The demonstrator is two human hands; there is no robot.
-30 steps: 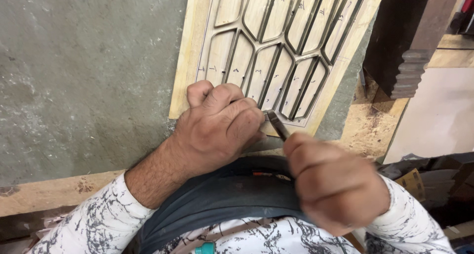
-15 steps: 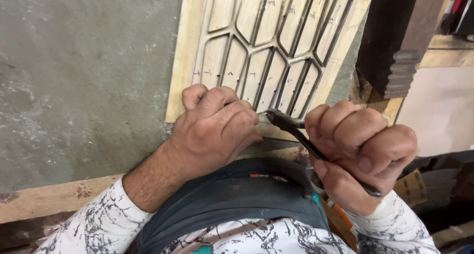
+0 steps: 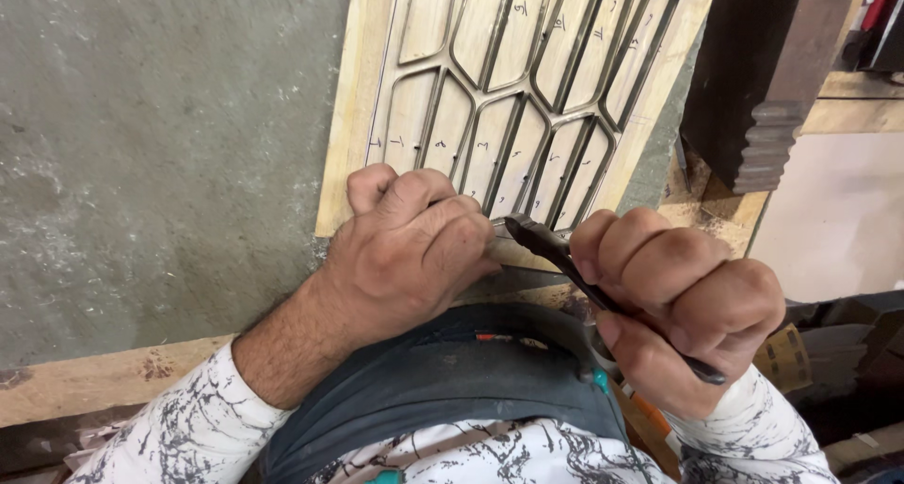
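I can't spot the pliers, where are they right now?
In the head view, the dark pliers are right of centre, held in the right hand, their nose meeting the left hand at the carved panel's near edge.

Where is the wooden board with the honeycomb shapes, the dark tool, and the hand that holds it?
wooden board (image 3: 350,117), head view, plain left border strip.
dark tool (image 3: 539,239), head view, shaft near the tip.
right hand (image 3: 687,305), head view, knuckles of the fist.
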